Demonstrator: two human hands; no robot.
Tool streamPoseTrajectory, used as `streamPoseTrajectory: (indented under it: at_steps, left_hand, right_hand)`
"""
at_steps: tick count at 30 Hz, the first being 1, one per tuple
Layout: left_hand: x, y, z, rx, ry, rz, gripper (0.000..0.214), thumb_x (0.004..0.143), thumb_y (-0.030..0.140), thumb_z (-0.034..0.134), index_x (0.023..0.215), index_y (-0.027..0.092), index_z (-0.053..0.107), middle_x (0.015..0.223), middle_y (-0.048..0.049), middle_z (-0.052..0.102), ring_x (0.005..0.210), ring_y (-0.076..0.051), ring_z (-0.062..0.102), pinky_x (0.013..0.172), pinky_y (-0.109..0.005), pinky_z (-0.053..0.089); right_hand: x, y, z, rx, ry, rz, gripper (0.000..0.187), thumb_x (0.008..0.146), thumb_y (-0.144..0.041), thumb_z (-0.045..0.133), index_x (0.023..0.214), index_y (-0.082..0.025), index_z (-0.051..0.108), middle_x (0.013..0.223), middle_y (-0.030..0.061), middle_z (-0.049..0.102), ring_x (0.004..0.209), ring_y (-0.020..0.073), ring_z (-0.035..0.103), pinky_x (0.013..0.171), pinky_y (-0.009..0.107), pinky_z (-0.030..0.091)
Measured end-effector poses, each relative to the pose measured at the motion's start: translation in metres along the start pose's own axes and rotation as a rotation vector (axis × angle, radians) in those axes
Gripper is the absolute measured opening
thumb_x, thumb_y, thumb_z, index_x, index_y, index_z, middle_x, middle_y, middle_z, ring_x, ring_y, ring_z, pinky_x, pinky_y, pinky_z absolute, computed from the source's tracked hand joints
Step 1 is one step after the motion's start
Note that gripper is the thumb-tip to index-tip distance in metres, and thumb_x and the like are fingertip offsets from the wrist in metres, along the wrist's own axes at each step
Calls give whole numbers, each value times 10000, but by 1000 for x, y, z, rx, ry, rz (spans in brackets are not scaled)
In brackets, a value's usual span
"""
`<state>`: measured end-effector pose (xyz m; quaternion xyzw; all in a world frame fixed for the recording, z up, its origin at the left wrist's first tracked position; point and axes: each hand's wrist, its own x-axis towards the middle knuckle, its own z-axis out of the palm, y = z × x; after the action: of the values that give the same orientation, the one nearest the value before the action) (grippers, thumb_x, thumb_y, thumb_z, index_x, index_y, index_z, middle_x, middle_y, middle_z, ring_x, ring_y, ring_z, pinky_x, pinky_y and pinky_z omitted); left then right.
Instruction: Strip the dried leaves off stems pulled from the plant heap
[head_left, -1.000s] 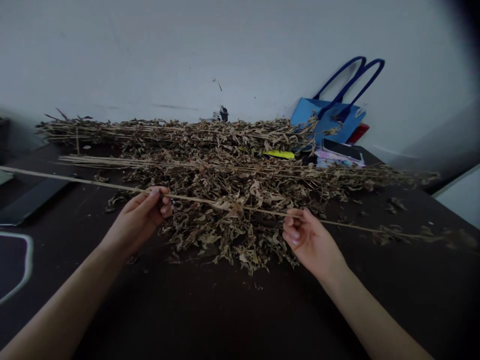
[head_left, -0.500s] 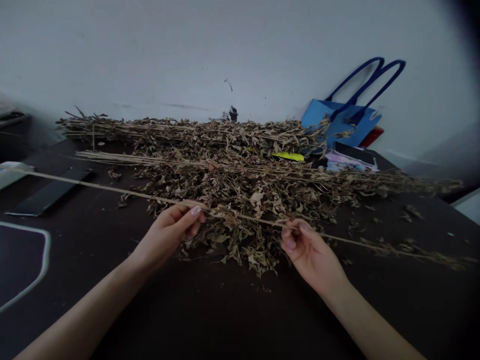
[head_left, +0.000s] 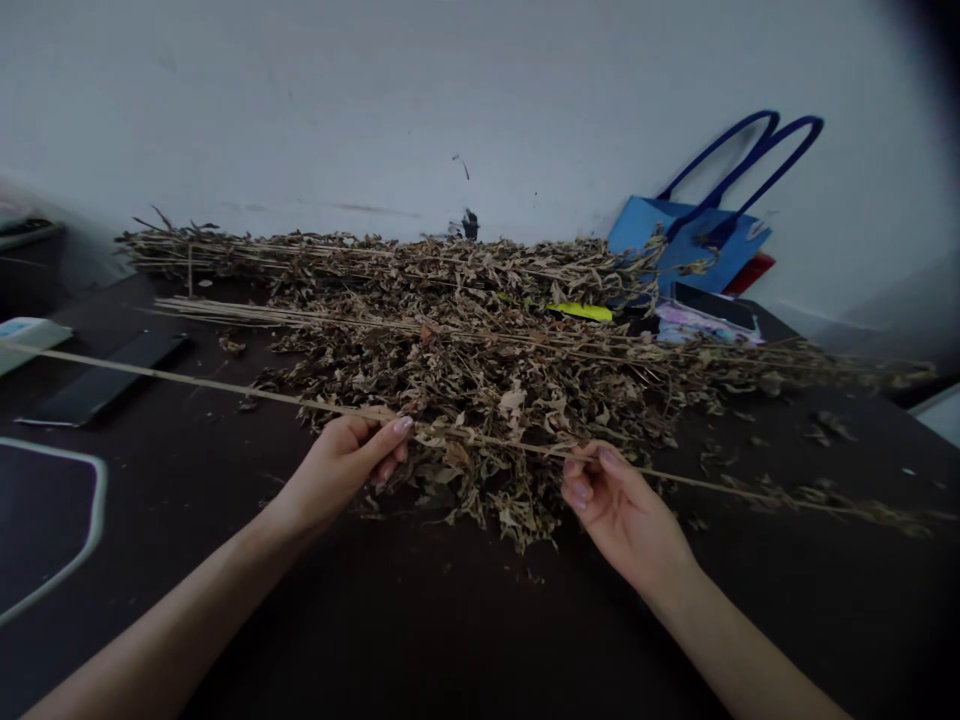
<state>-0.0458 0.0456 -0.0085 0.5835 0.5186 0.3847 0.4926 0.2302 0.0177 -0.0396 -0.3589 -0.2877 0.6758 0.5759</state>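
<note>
A long, thin dried plant stem [head_left: 225, 388] runs across the view, from the left edge down to the right, with small dry leaves near its right end. My left hand [head_left: 352, 460] pinches it left of the middle, thumb on top. Farther right, my right hand [head_left: 619, 500] holds the same stem between thumb and fingers, palm turned partly up. Behind and below it lies a heap of crumpled dry brown leaves [head_left: 495, 400]. Several bare stems [head_left: 240, 314] lie on the heap, and a thicker bundle of dried stalks [head_left: 337, 258] lies along the wall.
A blue bag [head_left: 679, 240] with dark blue handles leans at the back right, beside a phone [head_left: 716, 305]. Yellow-green material [head_left: 581, 311] shows among the leaves. On the left are a dark flat slab [head_left: 112, 378] and a white object [head_left: 34, 340]. The dark table [head_left: 450, 640] carries leaf scraps.
My left hand has slid slightly to the right along the stem. My right hand keeps its place and grip. The view has shifted very slightly.
</note>
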Motion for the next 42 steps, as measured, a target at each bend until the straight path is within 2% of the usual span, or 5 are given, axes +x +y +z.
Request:
streamPoseTrajectory:
  at_steps: [20,25,29,37,42]
  left_hand:
    - [-5,-2,3,172,-60,115,243,837,343,546,667,169,550,542,36,485,458,-82,447,460,-190,368]
    - [-6,2,6,115,12,106,278,779,323,627,1012,181,575,634,34,518,491,-96,458,449,-198,364]
    - [-9,9,10,16,28,80,160,746,309,661,781,163,608,744,-22,586,492,-88,444,434,-202,346]
    - [-14,6,21,-175,-105,9,203,807,309,592,702,149,659,858,-94,634,475,-86,451,377,-205,338]
    - [-15,1,23,-207,-60,61,320,799,249,626,1108,252,543,1083,-44,547,496,-34,444,423,-174,375]
  right_hand:
    - [6,-7,-6,87,83,-4,91,764,-250,628,794,-174,668,673,-3,551,539,56,431,475,173,398]
    - [5,-5,-6,118,96,46,118,772,-278,643,803,-170,678,657,5,582,528,54,457,464,159,418]
    - [3,-3,-4,150,103,91,139,765,-291,660,815,-163,681,658,12,601,522,57,475,465,155,442]
    - [-3,3,4,169,74,158,175,746,-301,687,825,-144,675,652,13,623,515,44,493,457,127,438]
    - [-5,3,7,179,57,178,177,725,-287,709,820,-141,678,653,11,628,519,38,506,464,117,447]
